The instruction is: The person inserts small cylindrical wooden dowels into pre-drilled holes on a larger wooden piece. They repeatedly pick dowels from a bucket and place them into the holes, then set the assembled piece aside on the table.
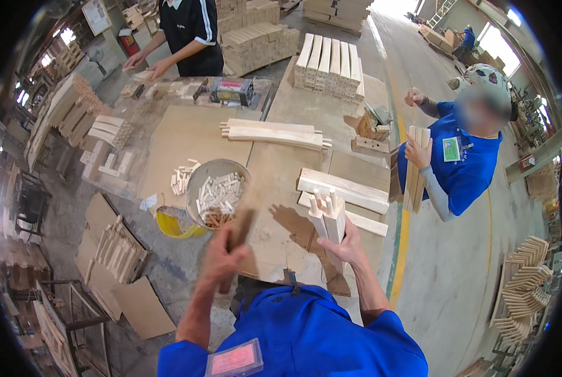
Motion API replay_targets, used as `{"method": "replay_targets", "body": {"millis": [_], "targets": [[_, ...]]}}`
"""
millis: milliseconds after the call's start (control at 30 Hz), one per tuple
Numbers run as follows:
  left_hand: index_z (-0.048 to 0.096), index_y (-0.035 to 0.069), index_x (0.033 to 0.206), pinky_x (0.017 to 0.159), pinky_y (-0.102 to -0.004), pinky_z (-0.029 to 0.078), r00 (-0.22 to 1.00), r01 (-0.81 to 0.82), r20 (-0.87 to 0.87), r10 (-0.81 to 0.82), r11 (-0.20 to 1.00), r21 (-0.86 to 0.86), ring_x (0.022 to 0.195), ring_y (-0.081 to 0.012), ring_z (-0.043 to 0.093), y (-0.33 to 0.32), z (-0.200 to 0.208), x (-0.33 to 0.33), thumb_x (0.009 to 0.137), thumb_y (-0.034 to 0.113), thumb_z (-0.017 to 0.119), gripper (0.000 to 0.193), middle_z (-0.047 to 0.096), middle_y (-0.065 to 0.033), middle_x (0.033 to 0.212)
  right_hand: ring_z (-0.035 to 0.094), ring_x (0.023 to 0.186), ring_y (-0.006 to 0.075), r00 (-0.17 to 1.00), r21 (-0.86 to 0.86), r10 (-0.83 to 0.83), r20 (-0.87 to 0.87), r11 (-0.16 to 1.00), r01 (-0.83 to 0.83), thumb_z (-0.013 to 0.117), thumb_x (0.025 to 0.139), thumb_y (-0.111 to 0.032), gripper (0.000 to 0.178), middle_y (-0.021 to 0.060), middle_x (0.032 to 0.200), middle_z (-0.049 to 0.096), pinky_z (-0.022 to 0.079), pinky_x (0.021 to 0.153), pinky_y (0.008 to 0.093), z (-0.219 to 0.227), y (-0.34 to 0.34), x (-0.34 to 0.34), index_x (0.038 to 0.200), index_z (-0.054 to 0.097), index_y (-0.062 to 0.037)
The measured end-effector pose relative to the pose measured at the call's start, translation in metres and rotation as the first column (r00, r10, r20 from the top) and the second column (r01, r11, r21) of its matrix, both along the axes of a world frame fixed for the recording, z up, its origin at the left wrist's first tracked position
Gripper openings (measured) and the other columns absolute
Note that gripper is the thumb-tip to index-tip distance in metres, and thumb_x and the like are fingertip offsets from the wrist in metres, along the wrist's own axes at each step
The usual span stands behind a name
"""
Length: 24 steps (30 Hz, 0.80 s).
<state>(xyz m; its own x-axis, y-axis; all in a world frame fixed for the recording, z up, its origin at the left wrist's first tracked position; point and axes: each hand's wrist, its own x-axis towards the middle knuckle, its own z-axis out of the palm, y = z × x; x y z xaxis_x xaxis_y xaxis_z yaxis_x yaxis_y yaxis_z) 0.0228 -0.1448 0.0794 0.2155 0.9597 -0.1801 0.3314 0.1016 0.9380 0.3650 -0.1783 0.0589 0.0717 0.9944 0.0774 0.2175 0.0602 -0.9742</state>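
My left hand [224, 257] is closed around a brown wooden bar [242, 229], whose upper end is smeared by motion. In my right hand [345, 246] are pale wooden rails [330, 225], upright side by side, with several dowels sticking out of their top ends. Just beyond my left hand is a round metal basin [199, 174] holding many pale dowels [223, 191] and some brown ones [218, 218]. More loose dowels [181, 178] lie to its left. Right of the held rails, several bare wooden rails [343, 188] lie on the cardboard-covered table [274, 239].
Rails with dowelled ends [274, 135] lie across the table, beyond the basin. A stack of rails [330, 66] stands farther back. A yellow bucket [177, 225] sits below the basin. A co-worker in blue [463, 163] holds rails at right; another in black [190, 34] works at far left.
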Motion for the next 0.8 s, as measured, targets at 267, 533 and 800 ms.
{"method": "replay_targets", "body": {"millis": [267,533,800], "targets": [[0.052,0.002,0.106,0.07,-0.0421,0.055,0.825,0.433,-0.467,-0.318,0.887,0.161,0.076,-0.0368,0.069,0.044,0.107,-0.008,0.081,0.01,0.069,0.032,0.068,-0.0205,0.083,0.066,0.108,0.0205,0.976,-0.109,0.13,0.175,0.988,-0.112,0.088,0.071,-0.02,0.07,0.0117,0.118,0.072,0.05,0.097,0.0361,0.01,0.004,-0.009,0.132,0.06,0.0006],[0.055,-0.001,0.113,0.081,-0.0494,0.054,0.914,0.344,-0.266,-0.307,0.933,0.105,0.091,-0.0461,0.069,0.035,0.029,-0.01,0.079,0.02,0.072,0.044,0.07,-0.0276,0.095,0.071,0.106,0.0205,0.98,0.0,0.184,0.071,0.983,-0.185,0.085,0.074,-0.018,0.063,0.0118,0.116,0.074,0.055,0.092,0.0377,0.013,0.015,0.001,0.131,0.063,-0.001],[0.051,0.001,0.132,0.095,-0.051,0.048,0.788,0.192,-0.583,-0.198,0.979,-0.074,0.115,-0.0422,0.062,-0.011,-0.097,0.015,0.08,0.045,0.077,0.073,0.062,-0.0282,0.122,0.064,0.101,0.0258,0.67,0.235,-0.044,-0.741,0.918,0.321,0.081,0.083,-0.022,0.052,0.0111,0.104,0.065,0.053,0.098,0.0411,0.054,0.026,0.029,0.125,0.056,-0.0027]]}}
